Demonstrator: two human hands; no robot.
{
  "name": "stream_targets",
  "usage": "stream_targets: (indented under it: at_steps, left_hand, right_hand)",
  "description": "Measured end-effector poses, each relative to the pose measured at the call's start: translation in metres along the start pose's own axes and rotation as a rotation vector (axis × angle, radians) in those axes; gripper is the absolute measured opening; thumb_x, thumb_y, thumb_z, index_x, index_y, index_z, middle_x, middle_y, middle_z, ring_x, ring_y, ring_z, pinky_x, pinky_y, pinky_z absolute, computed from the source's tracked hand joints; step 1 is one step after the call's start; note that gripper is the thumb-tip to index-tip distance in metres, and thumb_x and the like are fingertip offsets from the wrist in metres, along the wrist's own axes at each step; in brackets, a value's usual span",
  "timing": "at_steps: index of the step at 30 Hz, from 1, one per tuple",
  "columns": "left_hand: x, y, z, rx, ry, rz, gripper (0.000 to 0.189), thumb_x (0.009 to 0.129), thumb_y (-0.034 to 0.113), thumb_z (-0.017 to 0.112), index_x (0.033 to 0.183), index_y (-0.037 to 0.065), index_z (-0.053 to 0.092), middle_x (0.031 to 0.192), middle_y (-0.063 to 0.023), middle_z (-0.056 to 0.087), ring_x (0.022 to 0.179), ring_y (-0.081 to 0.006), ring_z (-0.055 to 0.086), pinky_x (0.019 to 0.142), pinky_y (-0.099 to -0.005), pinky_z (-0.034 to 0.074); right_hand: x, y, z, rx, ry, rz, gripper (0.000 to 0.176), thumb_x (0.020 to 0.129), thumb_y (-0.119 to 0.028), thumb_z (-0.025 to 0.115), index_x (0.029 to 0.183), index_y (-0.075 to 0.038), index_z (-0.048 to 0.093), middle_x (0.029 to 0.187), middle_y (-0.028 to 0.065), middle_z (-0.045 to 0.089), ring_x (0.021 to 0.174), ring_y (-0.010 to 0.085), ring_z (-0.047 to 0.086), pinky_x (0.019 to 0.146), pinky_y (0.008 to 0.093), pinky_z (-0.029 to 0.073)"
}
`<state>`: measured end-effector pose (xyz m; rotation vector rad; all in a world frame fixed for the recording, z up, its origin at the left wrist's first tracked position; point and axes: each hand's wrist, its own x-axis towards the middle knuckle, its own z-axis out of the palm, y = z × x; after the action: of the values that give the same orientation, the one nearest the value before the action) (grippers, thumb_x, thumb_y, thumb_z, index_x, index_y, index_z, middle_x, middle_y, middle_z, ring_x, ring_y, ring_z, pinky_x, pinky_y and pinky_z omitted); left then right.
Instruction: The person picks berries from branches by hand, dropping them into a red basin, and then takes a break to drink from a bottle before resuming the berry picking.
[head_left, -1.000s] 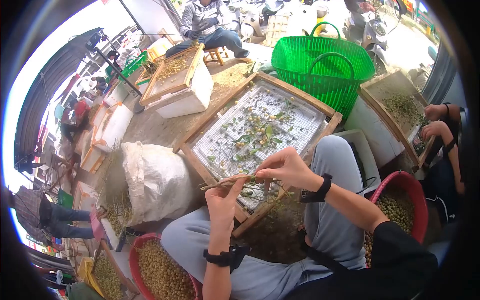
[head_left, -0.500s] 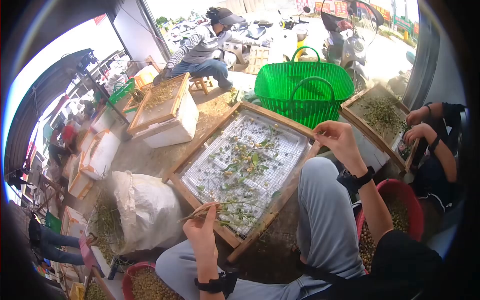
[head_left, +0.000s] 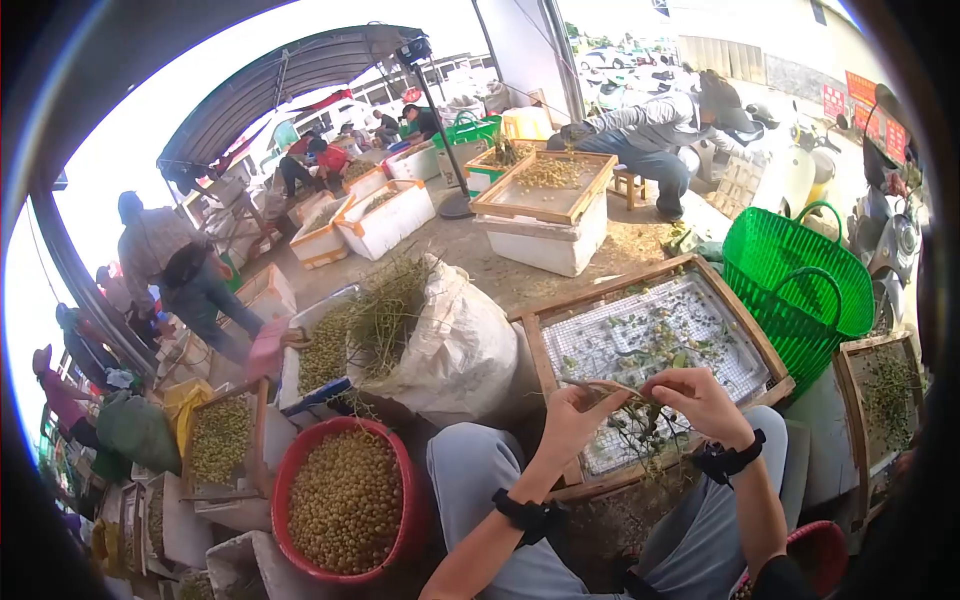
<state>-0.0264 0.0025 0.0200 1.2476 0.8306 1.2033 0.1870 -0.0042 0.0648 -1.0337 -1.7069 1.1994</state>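
Both my hands are close together over the near edge of a wood-framed mesh screen (head_left: 560, 375). My left hand (head_left: 575, 428) is closed on the stem end of a bunch of leafy twigs (head_left: 640, 440), which hangs down over the mesh. At the bunch's other side, my right hand (head_left: 703, 400) is closed with fingertips against the twigs; whether it grips a stem or a small fruit is hidden. Loose leaves and small round fruits (head_left: 660, 335) lie scattered on the screen.
A red basin (head_left: 408, 480) of round fruits stands left of my knees. Behind it are a white sack (head_left: 460, 350) with twigs and a box of fruits (head_left: 325, 350). A green basket (head_left: 800, 270) is at right. A person (head_left: 650, 135) sits beyond another screen (head_left: 545, 185).
My view has swung left. My right hand has come from the screen's far right edge to the twigs in my left hand, and the twigs are now over the mesh.
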Motion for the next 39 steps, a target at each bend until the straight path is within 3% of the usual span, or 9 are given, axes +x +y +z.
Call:
stream_targets:
  at_steps: [1,4,8,13,16,24,34,38,39]
  left_hand:
    - [0.001,-0.009,-0.004,0.002,0.037,0.061,0.015,0.087,0.012,0.072,0.095,-0.001,0.073,0.091,-0.0001,0.07,0.079,-0.0022,0.057,0.069,-0.0219,0.045]
    - [-0.006,0.0,-0.007,0.239,0.034,0.054,0.014,0.086,0.004,0.07,0.098,-0.003,0.071,0.09,-0.0047,0.071,0.084,-0.0067,0.062,0.078,-0.023,0.05]
    - [-0.014,0.0,0.001,0.205,-0.026,0.026,0.014,0.086,0.004,0.071,0.098,-0.004,0.071,0.091,-0.0037,0.071,0.083,-0.0057,0.061,0.076,-0.0228,0.049]
    - [-0.017,0.002,-0.001,0.25,-0.028,0.038,0.015,0.085,0.003,0.071,0.098,-0.005,0.071,0.093,-0.0056,0.072,0.086,-0.008,0.063,0.079,-0.0234,0.051]
    - [-0.016,0.005,-0.004,0.283,-0.001,-0.009,0.015,0.085,0.002,0.071,0.098,-0.004,0.071,0.094,-0.0063,0.071,0.086,-0.0079,0.063,0.078,-0.0229,0.051]
    - [-0.019,0.006,0.003,0.207,-0.017,-0.013,0.014,0.084,0.002,0.072,0.096,-0.006,0.071,0.091,-0.0057,0.071,0.082,-0.0069,0.062,0.075,-0.0205,0.049]
    - [-0.019,0.008,0.011,0.245,0.001,0.063,0.015,0.083,-0.001,0.072,0.096,-0.007,0.07,0.09,-0.0067,0.07,0.083,-0.0104,0.063,0.078,-0.0234,0.05]
    - [-0.018,0.009,0.014,0.247,0.037,0.059,0.013,0.084,-0.002,0.071,0.095,-0.007,0.07,0.089,-0.0065,0.069,0.084,-0.0101,0.062,0.077,-0.0236,0.05]
    - [-0.018,0.009,0.014,0.245,0.043,0.059,0.012,0.084,-0.002,0.071,0.095,-0.007,0.07,0.089,-0.0066,0.069,0.084,-0.0101,0.062,0.077,-0.0235,0.05]
  right_hand:
    - [0.002,-0.001,0.008,-0.007,-0.011,0.047,0.02,0.092,-0.006,0.063,0.106,0.007,0.067,0.091,0.0063,0.07,0.085,0.0084,0.062,0.076,0.0256,0.051]
    - [-0.006,0.035,0.011,0.074,0.025,0.051,0.017,0.088,-0.002,0.067,0.102,0.006,0.069,0.089,0.006,0.07,0.083,0.008,0.063,0.074,0.0239,0.051]
    - [-0.019,0.044,0.002,0.015,0.049,0.047,0.017,0.086,-0.003,0.067,0.1,0.006,0.069,0.085,0.0061,0.071,0.079,0.0075,0.063,0.072,0.0234,0.051]
    - [-0.018,0.039,0.003,-0.135,-0.063,0.077,0.02,0.089,-0.012,0.067,0.101,0.004,0.068,0.082,0.0071,0.07,0.078,0.0079,0.062,0.073,0.0253,0.051]
    - [-0.019,0.045,0.005,-0.073,-0.084,0.026,0.022,0.089,-0.014,0.067,0.104,0.003,0.067,0.083,0.0057,0.069,0.078,0.0076,0.06,0.071,0.0256,0.05]
    - [-0.015,0.056,0.005,0.197,-0.166,0.145,0.027,0.093,-0.021,0.063,0.099,0.005,0.066,0.084,0.0019,0.066,0.079,0.0066,0.057,0.072,0.0247,0.047]
    - [-0.016,0.062,0.0,0.088,-0.161,0.136,0.032,0.096,-0.028,0.059,0.097,0.004,0.066,0.083,0.0026,0.065,0.08,0.0089,0.057,0.074,0.027,0.047]
    - [-0.015,0.075,-0.001,0.097,0.02,-0.022,0.025,0.092,-0.021,0.065,0.095,0.004,0.066,0.082,0.0053,0.067,0.076,0.0096,0.059,0.07,0.0273,0.049]
    - [-0.016,0.068,-0.005,0.083,-0.018,0.023,0.018,0.091,-0.009,0.066,0.102,0.004,0.065,0.092,0.0044,0.068,0.088,0.009,0.062,0.082,0.026,0.051]
